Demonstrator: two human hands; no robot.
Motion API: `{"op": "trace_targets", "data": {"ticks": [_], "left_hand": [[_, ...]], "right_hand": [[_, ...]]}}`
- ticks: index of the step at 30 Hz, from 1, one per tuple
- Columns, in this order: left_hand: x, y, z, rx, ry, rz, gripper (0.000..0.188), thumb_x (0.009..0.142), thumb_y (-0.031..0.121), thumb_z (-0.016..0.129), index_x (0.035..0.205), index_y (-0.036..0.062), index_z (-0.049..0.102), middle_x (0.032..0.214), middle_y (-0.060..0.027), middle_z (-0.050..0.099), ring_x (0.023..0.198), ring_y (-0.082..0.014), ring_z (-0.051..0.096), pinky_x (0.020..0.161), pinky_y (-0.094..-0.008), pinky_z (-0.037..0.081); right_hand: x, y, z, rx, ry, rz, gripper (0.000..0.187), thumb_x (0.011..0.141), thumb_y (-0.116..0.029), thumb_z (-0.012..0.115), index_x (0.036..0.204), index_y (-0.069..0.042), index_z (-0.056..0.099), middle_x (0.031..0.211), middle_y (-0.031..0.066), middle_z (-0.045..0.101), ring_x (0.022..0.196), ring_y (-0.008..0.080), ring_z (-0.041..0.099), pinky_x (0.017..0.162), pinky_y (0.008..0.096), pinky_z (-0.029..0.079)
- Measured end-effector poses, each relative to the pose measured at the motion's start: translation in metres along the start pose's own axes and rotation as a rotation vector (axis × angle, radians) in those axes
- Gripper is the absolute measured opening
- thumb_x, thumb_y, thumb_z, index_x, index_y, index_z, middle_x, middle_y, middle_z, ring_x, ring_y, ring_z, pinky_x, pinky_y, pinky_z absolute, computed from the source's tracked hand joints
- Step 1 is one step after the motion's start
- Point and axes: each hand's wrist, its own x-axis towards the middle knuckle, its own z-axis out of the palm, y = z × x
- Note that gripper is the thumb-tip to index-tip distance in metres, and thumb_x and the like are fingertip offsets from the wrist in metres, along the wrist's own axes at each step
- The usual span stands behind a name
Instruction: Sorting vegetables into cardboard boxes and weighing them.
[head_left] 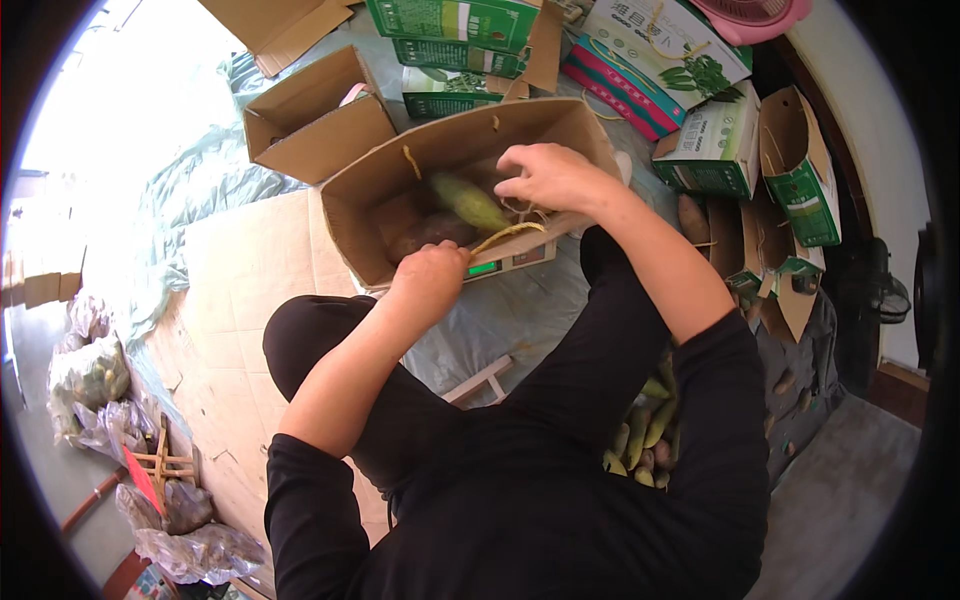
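Observation:
A tall open cardboard box (360,215) with yellow rope handles stands in front of my knees. Inside lie a green oblong fruit or vegetable (468,202), somewhat blurred, and a dark reddish-brown one, partly hidden. My left hand (430,272) is closed on the box's near rim, beside the yellow rope handle (508,237). Over the right part of the opening hovers my right hand (550,180), fingers bent and apart, with nothing visible between them. A weighing scale with a lit green display (485,268) shows at the box's near side.
More cardboard boxes (320,110) and green-and-white gift boxes (715,140) surround the far and right sides. Green oblong produce (650,430) lies by my right thigh. Plastic bags of produce (95,375) sit at far left. A pink basket (755,15) stands at upper right.

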Motion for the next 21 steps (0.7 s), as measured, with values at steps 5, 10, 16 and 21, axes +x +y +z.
{"op": "trace_targets", "data": {"ticks": [5,10,16,21], "left_hand": [[-0.001,0.006,0.0,0.029,-0.076,0.006,0.026,0.074,0.001,0.055,0.1,0.006,0.057,0.093,-0.0107,0.059,0.087,-0.0278,0.061,0.074,-0.0372,0.052],[-0.001,0.007,-0.001,0.077,-0.066,0.013,0.024,0.073,0.002,0.057,0.096,0.0054,0.058,0.091,-0.009,0.06,0.085,-0.0246,0.062,0.069,-0.0363,0.053],[-0.002,0.007,-0.002,0.106,-0.048,0.016,0.021,0.073,0.006,0.058,0.094,0.0052,0.058,0.089,-0.0069,0.06,0.083,-0.0222,0.063,0.065,-0.034,0.052],[-0.002,0.007,-0.002,0.085,-0.038,0.027,0.02,0.074,0.007,0.057,0.093,0.0052,0.058,0.089,-0.0066,0.06,0.082,-0.0221,0.062,0.065,-0.0343,0.052]], "right_hand": [[0.055,-0.001,0.041,-0.202,-0.156,0.046,0.049,0.072,-0.042,0.069,0.108,-0.01,0.063,0.106,0.011,0.064,0.103,0.0273,0.059,0.087,0.0388,0.047],[0.094,-0.003,0.085,-0.357,-0.309,0.156,0.053,0.068,-0.043,0.073,0.108,-0.009,0.065,0.109,0.0101,0.064,0.103,0.0261,0.061,0.088,0.0363,0.048],[0.103,0.001,0.108,-0.363,-0.358,0.294,0.057,0.065,-0.042,0.077,0.108,-0.007,0.065,0.113,0.01,0.063,0.106,0.0237,0.06,0.089,0.0354,0.048],[0.095,-0.004,0.105,-0.212,-0.392,0.223,0.066,0.06,-0.035,0.079,0.115,-0.003,0.059,0.117,0.0148,0.059,0.11,0.0277,0.057,0.09,0.0362,0.046]]}}
